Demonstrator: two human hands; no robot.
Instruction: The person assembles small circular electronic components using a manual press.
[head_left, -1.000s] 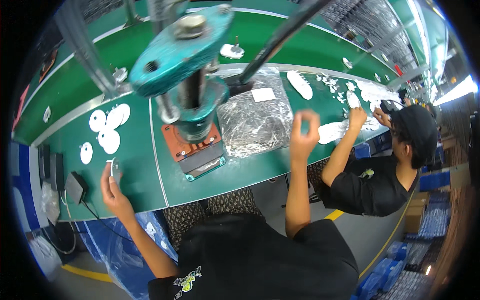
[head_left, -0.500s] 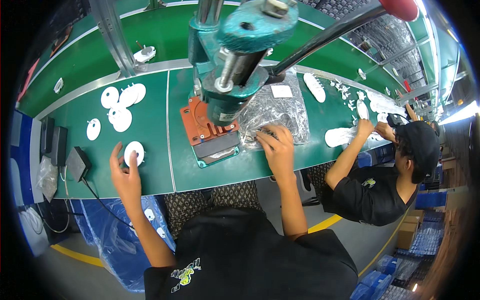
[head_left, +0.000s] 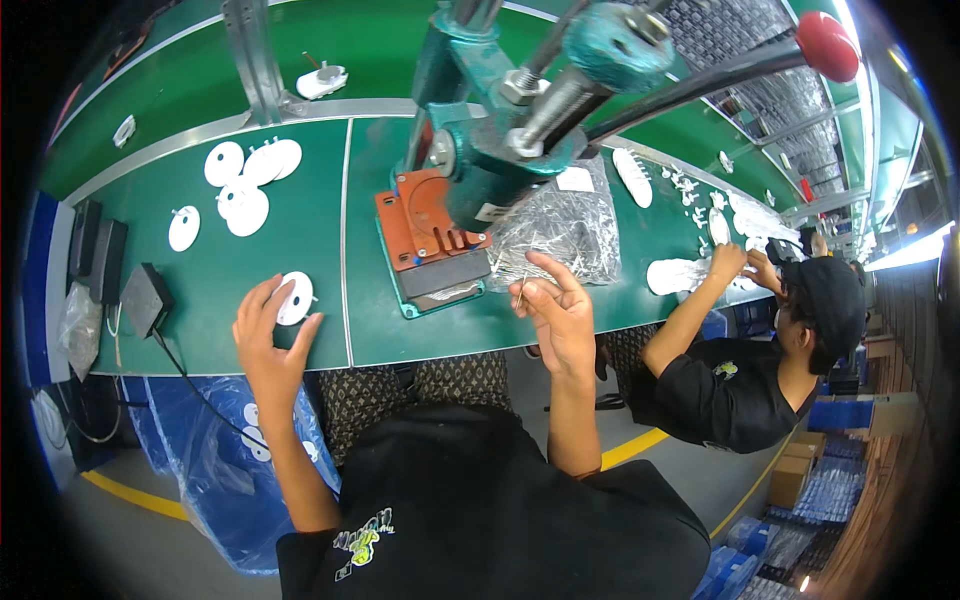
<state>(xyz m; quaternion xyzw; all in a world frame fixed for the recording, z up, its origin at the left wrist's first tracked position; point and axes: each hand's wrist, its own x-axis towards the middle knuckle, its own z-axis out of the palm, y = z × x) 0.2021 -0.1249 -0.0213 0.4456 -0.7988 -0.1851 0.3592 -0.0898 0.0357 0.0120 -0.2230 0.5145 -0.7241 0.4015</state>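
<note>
My left hand (head_left: 268, 335) is at a round white disc (head_left: 296, 299) with a dark centre hole, on the left part of the green table. Its fingers lie on the disc's left edge, and the thumb is by the right edge. My right hand (head_left: 560, 320) is raised palm up in front of the press, with thumb and fingers pinching thin metal pins (head_left: 522, 292). Behind it, a clear plastic bag (head_left: 585, 235) holds many similar pins. The teal hand press (head_left: 505, 150) stands over an orange fixture plate (head_left: 425, 215), with no white disc visible there.
Several white discs (head_left: 247, 212) lie at the far left. A black box (head_left: 147, 300) with a cable sits near the left edge. The press lever ends in a red knob (head_left: 828, 47). At right, a co-worker (head_left: 740, 370) handles white parts on the same table.
My right hand has drawn back from the pin bag and turned palm up with pins in its fingers. My left hand and the white disc have shifted right, nearer to me.
</note>
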